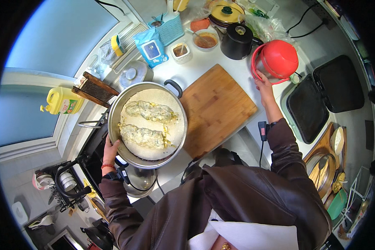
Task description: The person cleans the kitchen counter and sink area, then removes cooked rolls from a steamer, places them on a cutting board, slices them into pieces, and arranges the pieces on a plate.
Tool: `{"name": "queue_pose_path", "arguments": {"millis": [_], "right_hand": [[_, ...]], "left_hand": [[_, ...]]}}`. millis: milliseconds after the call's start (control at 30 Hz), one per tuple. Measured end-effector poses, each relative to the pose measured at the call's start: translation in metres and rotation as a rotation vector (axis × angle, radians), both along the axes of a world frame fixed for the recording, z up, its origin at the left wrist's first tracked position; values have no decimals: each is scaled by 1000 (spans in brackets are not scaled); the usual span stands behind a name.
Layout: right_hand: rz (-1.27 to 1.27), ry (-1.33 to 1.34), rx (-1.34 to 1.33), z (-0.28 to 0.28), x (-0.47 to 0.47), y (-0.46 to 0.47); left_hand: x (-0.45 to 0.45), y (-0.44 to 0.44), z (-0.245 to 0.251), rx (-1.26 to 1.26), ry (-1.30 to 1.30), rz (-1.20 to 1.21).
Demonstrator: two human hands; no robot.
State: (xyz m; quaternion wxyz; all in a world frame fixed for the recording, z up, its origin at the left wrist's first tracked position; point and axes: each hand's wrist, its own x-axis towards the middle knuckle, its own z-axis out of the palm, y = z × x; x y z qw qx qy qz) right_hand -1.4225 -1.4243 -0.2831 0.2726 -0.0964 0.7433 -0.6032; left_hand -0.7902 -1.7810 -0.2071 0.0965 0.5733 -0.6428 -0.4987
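My left hand [110,150] grips the near-left rim of a metal steamer pot [113,125], its thumb on the outer wall. Inside, a white steamer cloth [147,95] bears two stuffed dough rolls [150,111], with green and yellow bits spilling at their right ends. My right hand [262,83] is on the rim of a red plastic basket or bowl [279,57] at the back right; part of its fingers is hidden behind the rim. Between my hands lies a wooden cutting board [218,109], right of the pot and its black side handle.
Behind the board stand a black pitcher [237,42], a bowl of red sauce [205,40], a small square container [180,53] and a blue pack of wipes [150,48]. An opened black-plated griddle [307,109] is at the right. A steel bowl [137,179] sits below the pot.
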Motion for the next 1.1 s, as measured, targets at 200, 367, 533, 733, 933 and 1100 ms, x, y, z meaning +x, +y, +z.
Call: {"name": "queue_pose_path", "arguments": {"millis": [200, 367, 533, 733, 933, 1100], "right_hand": [[29, -54, 34, -2, -18, -15], [155, 34, -90, 1, 5, -25], [234, 239, 130, 8, 69, -35], [796, 239, -158, 44, 203, -116], [991, 606, 300, 51, 299, -210], [939, 714, 657, 51, 318, -231]], "left_hand": [[9, 25, 7, -78, -30, 16], [-9, 56, 37, -485, -344, -117], [-41, 94, 62, -841, -295, -213], [-66, 99, 35, -355, 32, -107], [-109, 66, -11, 422, 640, 387], [-130, 47, -27, 632, 759, 610]]}}
